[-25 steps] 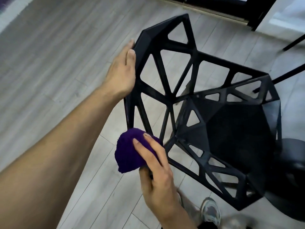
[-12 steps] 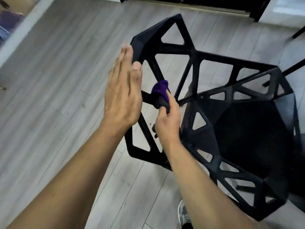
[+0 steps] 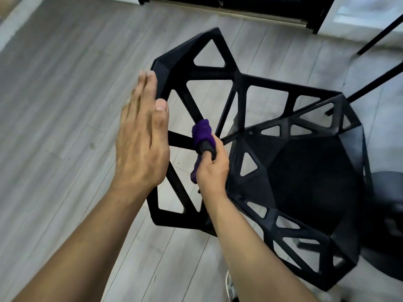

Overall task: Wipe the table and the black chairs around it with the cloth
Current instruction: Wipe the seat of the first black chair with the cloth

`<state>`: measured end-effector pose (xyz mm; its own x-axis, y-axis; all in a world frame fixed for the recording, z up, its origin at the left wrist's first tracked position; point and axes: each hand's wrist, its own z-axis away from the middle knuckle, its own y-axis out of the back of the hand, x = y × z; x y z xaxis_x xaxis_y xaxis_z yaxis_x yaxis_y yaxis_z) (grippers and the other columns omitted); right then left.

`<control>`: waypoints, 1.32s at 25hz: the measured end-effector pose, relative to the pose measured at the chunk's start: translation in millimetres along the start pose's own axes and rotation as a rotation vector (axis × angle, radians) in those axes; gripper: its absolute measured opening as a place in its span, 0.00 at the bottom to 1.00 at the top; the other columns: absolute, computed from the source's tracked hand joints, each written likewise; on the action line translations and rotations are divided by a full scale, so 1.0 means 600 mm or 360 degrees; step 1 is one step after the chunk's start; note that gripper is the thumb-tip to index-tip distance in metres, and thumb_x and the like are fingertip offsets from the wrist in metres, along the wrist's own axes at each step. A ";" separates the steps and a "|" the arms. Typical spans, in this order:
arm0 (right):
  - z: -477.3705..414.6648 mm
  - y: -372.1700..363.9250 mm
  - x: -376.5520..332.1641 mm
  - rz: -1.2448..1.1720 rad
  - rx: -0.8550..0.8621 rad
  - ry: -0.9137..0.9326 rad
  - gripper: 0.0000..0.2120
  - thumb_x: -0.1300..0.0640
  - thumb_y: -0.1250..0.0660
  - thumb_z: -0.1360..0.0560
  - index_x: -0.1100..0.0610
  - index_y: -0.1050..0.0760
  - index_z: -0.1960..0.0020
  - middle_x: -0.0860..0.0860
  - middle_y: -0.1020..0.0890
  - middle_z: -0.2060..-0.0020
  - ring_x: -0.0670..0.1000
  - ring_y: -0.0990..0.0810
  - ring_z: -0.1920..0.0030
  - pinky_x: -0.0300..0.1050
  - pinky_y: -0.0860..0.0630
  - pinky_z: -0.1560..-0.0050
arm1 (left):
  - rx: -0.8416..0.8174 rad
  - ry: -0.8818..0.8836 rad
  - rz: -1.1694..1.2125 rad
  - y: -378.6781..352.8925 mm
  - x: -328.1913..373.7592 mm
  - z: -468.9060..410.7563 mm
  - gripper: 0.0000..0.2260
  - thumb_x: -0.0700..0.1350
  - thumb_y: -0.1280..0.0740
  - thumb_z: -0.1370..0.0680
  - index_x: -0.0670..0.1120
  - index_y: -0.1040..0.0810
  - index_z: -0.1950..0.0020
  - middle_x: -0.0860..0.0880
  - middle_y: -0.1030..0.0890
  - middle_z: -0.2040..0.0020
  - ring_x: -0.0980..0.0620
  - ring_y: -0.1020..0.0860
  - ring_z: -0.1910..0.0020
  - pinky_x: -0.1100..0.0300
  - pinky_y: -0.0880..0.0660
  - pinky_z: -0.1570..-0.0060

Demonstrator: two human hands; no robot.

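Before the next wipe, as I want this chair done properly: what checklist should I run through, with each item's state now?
1. Grip: right hand curled round the cloth: ok.
2. Contact: cloth on a backrest strut of the black chair: ok.
3. Steadying: left hand gripping the chair: not ok, fingers straight beside the backrest edge.
4. Left hand touching the chair at all: cannot tell.
5. Rest of chair already wiped: cannot tell.
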<state>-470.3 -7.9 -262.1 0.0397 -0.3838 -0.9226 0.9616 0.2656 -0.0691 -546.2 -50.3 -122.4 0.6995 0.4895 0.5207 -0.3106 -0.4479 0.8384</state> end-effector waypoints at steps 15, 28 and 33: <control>-0.103 0.134 0.033 0.0700 -0.0187 0.0287 0.27 0.68 0.40 0.21 0.47 0.31 0.26 0.46 0.29 0.33 0.39 0.28 0.38 0.30 0.34 0.37 | -0.0016 -0.0210 -0.0473 -0.005 0.028 0.015 0.25 0.52 0.49 0.15 0.44 0.38 0.19 0.42 0.41 0.18 0.45 0.46 0.18 0.50 0.54 0.19; -0.364 0.223 0.148 0.1804 -0.0165 0.0905 0.27 0.71 0.42 0.22 0.57 0.30 0.26 0.58 0.32 0.27 0.59 0.39 0.25 0.53 0.40 0.23 | -0.0657 0.0718 -0.0244 -0.264 0.007 0.146 0.29 0.42 0.50 0.16 0.46 0.57 0.17 0.50 0.56 0.16 0.55 0.54 0.18 0.62 0.53 0.22; -0.244 0.220 0.214 0.1627 -0.0270 0.0861 0.27 0.70 0.37 0.23 0.55 0.29 0.26 0.58 0.28 0.30 0.58 0.33 0.29 0.55 0.31 0.29 | -0.0695 0.0689 -0.0267 -0.263 0.006 0.145 0.29 0.41 0.49 0.16 0.46 0.56 0.16 0.50 0.54 0.16 0.57 0.54 0.18 0.67 0.55 0.28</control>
<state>-377.9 107.5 -445.3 0.6139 0.4928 -0.6167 0.4985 0.3636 0.7869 -438.4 -43.0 -266.8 0.4663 0.8255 0.3179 -0.5172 -0.0372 0.8551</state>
